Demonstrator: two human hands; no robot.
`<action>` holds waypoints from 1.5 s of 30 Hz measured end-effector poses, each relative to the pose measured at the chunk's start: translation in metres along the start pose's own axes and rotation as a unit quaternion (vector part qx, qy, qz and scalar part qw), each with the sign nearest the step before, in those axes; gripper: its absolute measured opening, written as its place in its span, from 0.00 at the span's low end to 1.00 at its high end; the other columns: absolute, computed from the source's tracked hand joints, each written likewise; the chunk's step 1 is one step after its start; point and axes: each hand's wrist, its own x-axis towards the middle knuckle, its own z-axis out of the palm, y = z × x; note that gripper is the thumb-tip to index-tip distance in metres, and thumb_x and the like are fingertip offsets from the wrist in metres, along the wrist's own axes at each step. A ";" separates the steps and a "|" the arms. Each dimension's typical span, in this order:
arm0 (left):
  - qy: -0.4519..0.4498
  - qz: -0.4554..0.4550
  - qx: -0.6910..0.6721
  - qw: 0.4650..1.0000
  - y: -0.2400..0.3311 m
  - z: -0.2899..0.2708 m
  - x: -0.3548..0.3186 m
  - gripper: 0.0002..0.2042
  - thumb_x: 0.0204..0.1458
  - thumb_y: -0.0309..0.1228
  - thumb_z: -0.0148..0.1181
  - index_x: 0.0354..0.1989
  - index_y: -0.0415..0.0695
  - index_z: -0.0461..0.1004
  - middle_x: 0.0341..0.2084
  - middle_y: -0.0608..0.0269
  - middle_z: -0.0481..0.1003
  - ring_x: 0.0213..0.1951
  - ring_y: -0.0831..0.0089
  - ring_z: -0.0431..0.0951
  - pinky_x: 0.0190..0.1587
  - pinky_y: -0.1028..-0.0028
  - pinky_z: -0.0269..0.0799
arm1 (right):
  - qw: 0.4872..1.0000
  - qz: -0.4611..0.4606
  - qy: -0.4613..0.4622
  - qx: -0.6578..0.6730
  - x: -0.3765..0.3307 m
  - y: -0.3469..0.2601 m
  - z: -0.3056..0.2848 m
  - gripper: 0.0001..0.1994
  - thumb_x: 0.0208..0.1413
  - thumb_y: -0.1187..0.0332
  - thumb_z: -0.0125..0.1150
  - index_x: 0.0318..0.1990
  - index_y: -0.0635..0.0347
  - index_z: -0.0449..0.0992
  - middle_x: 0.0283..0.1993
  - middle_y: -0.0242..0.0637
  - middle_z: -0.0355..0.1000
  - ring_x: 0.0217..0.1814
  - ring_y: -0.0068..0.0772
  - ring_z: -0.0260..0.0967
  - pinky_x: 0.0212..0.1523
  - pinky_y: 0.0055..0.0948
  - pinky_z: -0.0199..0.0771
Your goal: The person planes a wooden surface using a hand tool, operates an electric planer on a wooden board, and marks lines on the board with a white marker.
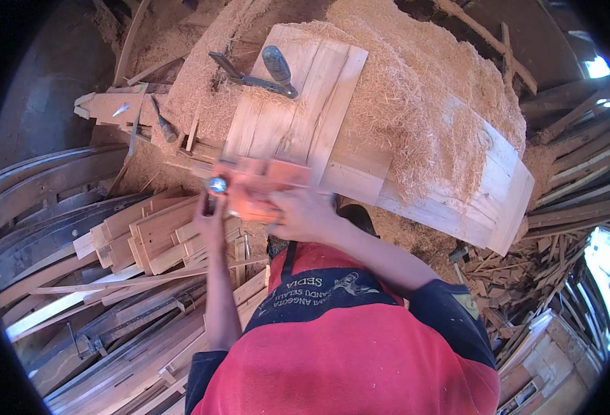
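An orange-red electric planer (262, 181), smeared by motion, is between my hands over the near end of a pale plank panel (284, 124). My right hand (303, 213) is closed around its handle on the right side. Closed at the planer's left end is my left hand (211, 220), beside a shiny round part; its fingers are partly hidden and blurred. Whether the planer's sole touches the wood cannot be made out. Farther up on the panel rests a dark metal clamp-like bar (267, 84) with a thick handle.
Curly shavings (422, 97) are heaped behind and right of the panel, partly covering a second plank panel (481, 180). Stacked boards (156, 235) lie at my left. Wood scraps (505, 277) litter the right. A dark-handled tool (163, 123) lies left of the panel.
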 end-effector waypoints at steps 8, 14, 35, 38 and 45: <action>-0.039 -0.017 0.083 0.996 -0.004 0.084 -0.084 0.46 0.40 0.45 0.80 0.63 0.27 0.67 0.42 0.54 0.75 0.43 0.66 0.76 0.47 0.69 0.73 | 0.997 0.068 -0.003 -0.021 -0.101 0.058 -0.043 0.21 0.41 0.54 0.73 0.35 0.59 0.75 0.31 0.49 0.75 0.35 0.55 0.75 0.37 0.48 0.74; -0.026 -0.032 0.055 0.998 -0.008 0.054 -0.041 0.44 0.39 0.46 0.81 0.60 0.26 0.69 0.41 0.53 0.77 0.41 0.68 0.76 0.45 0.70 0.73 | 0.998 0.060 -0.019 -0.008 -0.052 0.039 -0.028 0.21 0.41 0.54 0.74 0.34 0.60 0.74 0.31 0.51 0.74 0.36 0.59 0.74 0.37 0.49 0.73; 0.017 0.004 -0.130 0.991 -0.010 0.004 -0.026 0.34 0.58 0.35 0.60 0.69 0.30 0.58 0.66 0.45 0.64 0.65 0.60 0.66 0.68 0.64 0.59 | 0.992 -0.014 -0.126 0.018 -0.016 -0.001 -0.010 0.20 0.45 0.58 0.71 0.38 0.58 0.69 0.33 0.47 0.73 0.39 0.55 0.75 0.37 0.51 0.71; -0.006 -0.044 -0.077 0.996 0.006 0.064 -0.075 0.37 0.56 0.37 0.65 0.70 0.31 0.58 0.68 0.42 0.61 0.67 0.58 0.65 0.68 0.63 0.60 | 0.992 0.047 -0.117 -0.008 -0.065 0.025 -0.034 0.23 0.44 0.56 0.74 0.40 0.57 0.70 0.34 0.48 0.72 0.42 0.56 0.75 0.39 0.50 0.72; 0.030 0.002 -0.041 0.999 -0.043 0.102 -0.094 0.42 0.47 0.40 0.75 0.67 0.31 0.62 0.56 0.45 0.70 0.58 0.58 0.71 0.63 0.62 0.65 | 0.994 0.029 -0.101 0.006 -0.096 0.054 -0.034 0.26 0.39 0.55 0.80 0.37 0.62 0.72 0.39 0.50 0.74 0.41 0.58 0.74 0.38 0.49 0.74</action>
